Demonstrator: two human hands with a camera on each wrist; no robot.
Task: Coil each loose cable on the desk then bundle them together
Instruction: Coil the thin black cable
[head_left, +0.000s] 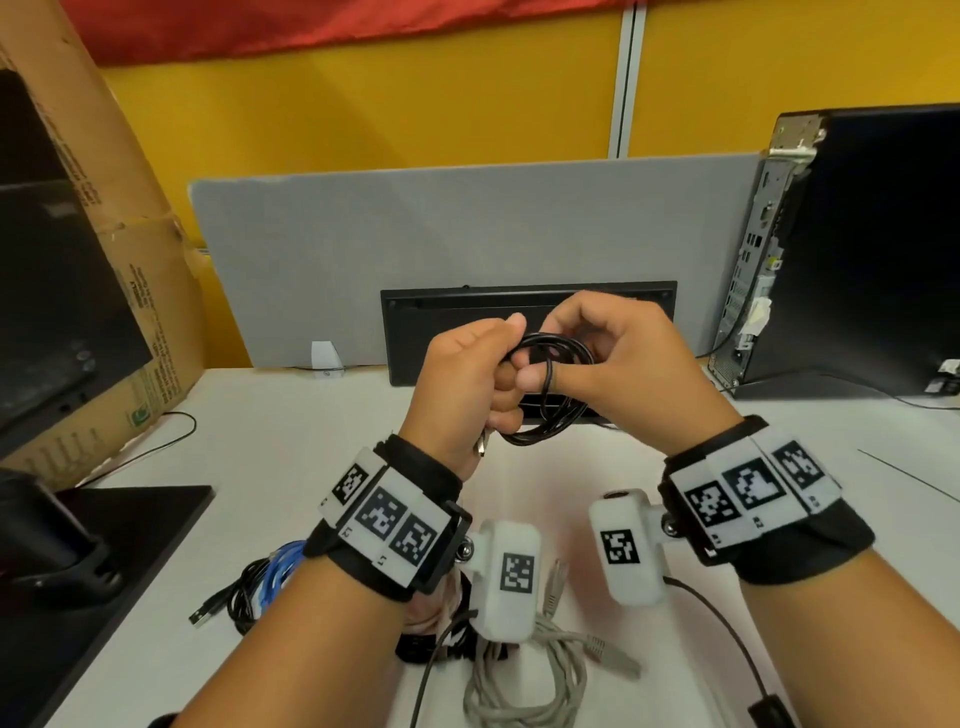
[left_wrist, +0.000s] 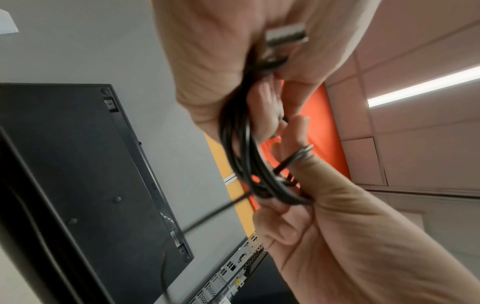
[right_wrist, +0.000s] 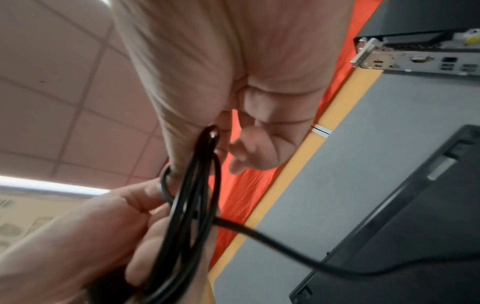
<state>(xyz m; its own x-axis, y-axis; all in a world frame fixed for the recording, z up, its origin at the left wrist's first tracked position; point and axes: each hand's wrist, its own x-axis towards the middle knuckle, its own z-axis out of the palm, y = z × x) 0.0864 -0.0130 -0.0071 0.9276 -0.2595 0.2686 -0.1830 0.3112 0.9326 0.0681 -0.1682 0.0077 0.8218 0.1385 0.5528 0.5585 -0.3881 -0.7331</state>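
Note:
Both hands are raised above the white desk (head_left: 311, 426) and hold one black cable (head_left: 550, 421), wound into a small coil. My left hand (head_left: 483, 374) grips the coil's left side in its fist, and the cable's metal USB plug (head_left: 482, 444) sticks out under the palm. My right hand (head_left: 582, 364) has curled fingers at the coil's top, with one strand looped round its thumb (left_wrist: 302, 162). In the right wrist view a loose end of the black cable (right_wrist: 285, 246) trails away from the coil (right_wrist: 192, 205).
Near me on the desk lie a grey cable (head_left: 524, 680), a blue coiled cable (head_left: 283, 569) and another black cable with a USB plug (head_left: 205, 613). A black keyboard (head_left: 447, 332) leans on the grey divider (head_left: 415, 234). A computer tower (head_left: 857, 249) stands right, a cardboard box (head_left: 130, 234) left.

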